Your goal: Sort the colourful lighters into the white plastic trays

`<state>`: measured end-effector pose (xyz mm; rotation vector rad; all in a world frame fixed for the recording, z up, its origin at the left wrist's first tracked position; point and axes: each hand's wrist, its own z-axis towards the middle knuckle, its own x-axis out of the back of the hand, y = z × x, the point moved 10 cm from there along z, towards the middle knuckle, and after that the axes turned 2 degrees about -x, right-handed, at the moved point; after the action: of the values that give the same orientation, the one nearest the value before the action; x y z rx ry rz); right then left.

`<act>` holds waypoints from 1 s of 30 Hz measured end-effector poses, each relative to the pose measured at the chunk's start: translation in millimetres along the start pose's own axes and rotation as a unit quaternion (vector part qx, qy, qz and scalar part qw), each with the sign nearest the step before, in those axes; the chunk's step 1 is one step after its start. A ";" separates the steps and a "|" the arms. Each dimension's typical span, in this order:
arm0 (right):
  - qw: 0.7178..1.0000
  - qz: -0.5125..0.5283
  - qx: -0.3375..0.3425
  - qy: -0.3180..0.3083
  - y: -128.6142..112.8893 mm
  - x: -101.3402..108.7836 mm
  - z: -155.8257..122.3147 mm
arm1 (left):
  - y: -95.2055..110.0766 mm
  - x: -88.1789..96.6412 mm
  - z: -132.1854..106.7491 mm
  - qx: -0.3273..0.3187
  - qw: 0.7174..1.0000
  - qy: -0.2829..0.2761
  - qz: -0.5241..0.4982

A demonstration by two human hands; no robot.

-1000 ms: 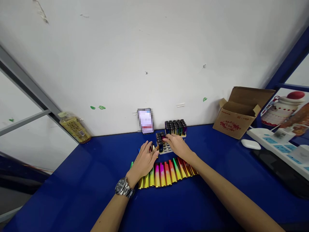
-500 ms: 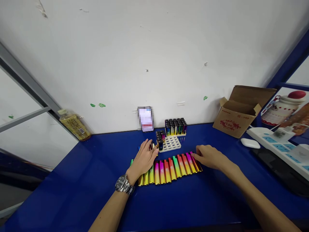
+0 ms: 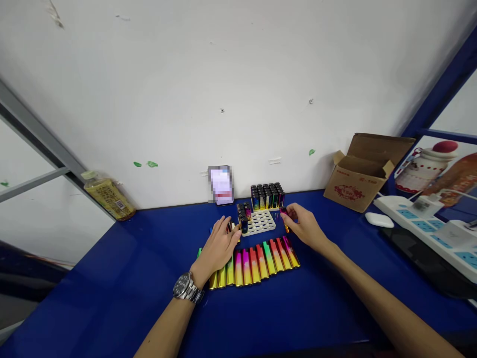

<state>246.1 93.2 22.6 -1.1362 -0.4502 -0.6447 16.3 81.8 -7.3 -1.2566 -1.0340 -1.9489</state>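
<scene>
My right hand [image 3: 304, 224] pinches a shiny magenta-to-gold lighter [image 3: 287, 228], held tilted just above the table, right of a white holed tray [image 3: 264, 223]. Dark-topped lighters [image 3: 244, 224] stand in that tray's left holes; its other visible holes have nothing in them. Palm down, my left hand [image 3: 218, 246] rests with fingers spread over the left end of a row of lighters [image 3: 255, 263]. These lie side by side in gradients of magenta, red, green and gold. More small items are partly hidden under the left fingers, and its thumb is near the tray's left corner.
Behind the holed tray, a second tray is packed with upright lighters [image 3: 269, 197]. A phone [image 3: 221, 185] leans on the wall. At left stands a bottle of yellow liquid [image 3: 109, 197]. An open cardboard box [image 3: 352, 185], white case [image 3: 379, 220] and power strip [image 3: 428, 233] are at right.
My right hand has taken a lighter from the right end of the row and carried it back and left toward the tray. My left hand stays over the row. The view has shifted slightly.
</scene>
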 end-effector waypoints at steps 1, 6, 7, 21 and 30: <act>0.998 0.062 0.016 0.020 -7.6 2.4 2.0 | -0.4 -0.5 -0.1 0.001 1.000 -0.002 0.000; 0.933 0.354 -0.009 0.057 -33.9 -12.0 14.0 | 0.6 1.5 -0.4 -0.007 1.000 0.013 0.001; 0.914 0.402 -0.027 0.053 -36.0 -21.3 16.1 | 1.0 1.9 -0.4 -0.008 1.000 0.015 0.001; 0.882 0.417 -0.200 -0.091 -35.1 -93.3 -1.9 | 1.3 1.0 0.0 -0.013 1.000 0.012 0.003; 0.894 0.397 -0.201 -0.048 -21.1 -93.6 -0.1 | 2.3 1.5 1.1 -0.011 1.000 0.011 0.010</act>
<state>162.9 109.9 -22.1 -1.6099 0.1009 0.0534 18.1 81.4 -4.9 -1.2503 -0.9893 -1.9594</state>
